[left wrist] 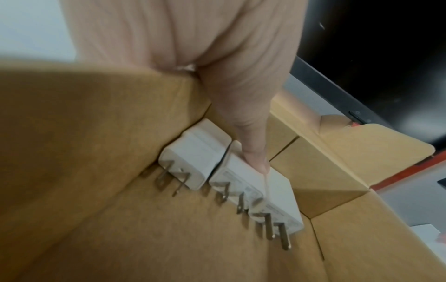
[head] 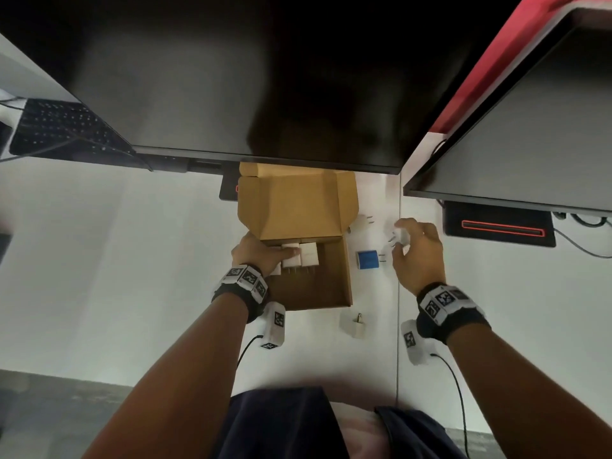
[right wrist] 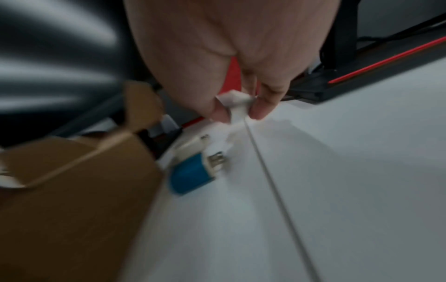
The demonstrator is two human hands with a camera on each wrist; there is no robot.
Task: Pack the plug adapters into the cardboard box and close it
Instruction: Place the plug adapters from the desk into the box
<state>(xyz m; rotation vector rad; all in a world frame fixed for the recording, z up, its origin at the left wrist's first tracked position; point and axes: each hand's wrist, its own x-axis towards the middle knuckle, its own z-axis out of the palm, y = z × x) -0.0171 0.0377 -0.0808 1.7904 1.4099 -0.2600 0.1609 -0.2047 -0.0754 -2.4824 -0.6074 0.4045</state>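
**Plugs Going Into the Box**

White desk lay under two big dark screens, with a keyboard off to the far left.

A brown cardboard box sat open in the middle of the desk, its lid standing up at the back. The left hand reached into the box. Its fingers were straight and pressed down on a row of white plugs tucked against the back wall of the box. Their metal prongs pointed away from the fingertips, toward the person. One finger rested right on top of the middle plug.

The right hand was out to the right of the box, above the desk. Its thumb and fingers were curled and pinched a small white plug. This picture was blurry, so the plug's shape was hard to see.

A blue plug lay on the desk just below the right fingertips, between that hand and the box. Another white plug lay just past the fingertips, near the lid. One more white plug lay well behind the fingers, near the box's front corner.
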